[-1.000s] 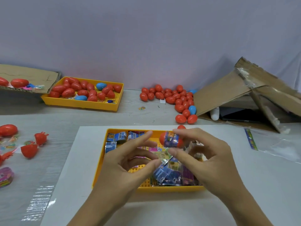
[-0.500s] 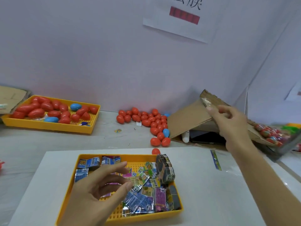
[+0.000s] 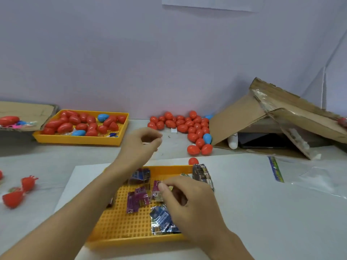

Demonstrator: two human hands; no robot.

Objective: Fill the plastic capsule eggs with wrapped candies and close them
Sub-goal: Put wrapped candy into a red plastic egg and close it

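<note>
My right hand (image 3: 187, 201) hovers low over the near yellow tray (image 3: 131, 239), its thumb and fingers pinching a wrapped candy (image 3: 157, 192). More purple candies (image 3: 138, 200) and blue candies (image 3: 161, 220) lie loose in that tray. My left hand (image 3: 142, 145) reaches forward above the tray's far edge, fingers loosely curled with nothing seen in them. It points toward a pile of closed red and blue capsule eggs (image 3: 187, 124) by the wall. One red egg (image 3: 193, 160) sits just behind the tray.
A far yellow tray (image 3: 80, 141) at the back left holds many eggs. A collapsed cardboard box (image 3: 244, 117) leans at the back right. Open red egg halves (image 3: 13, 198) lie at the left, and a clear plastic bag (image 3: 309, 177) lies on the white sheet (image 3: 262, 203).
My right hand came back from the cardboard box at the right to the candy tray. My left hand moved forward from the tray toward the egg pile. The egg held earlier is gone from my hands.
</note>
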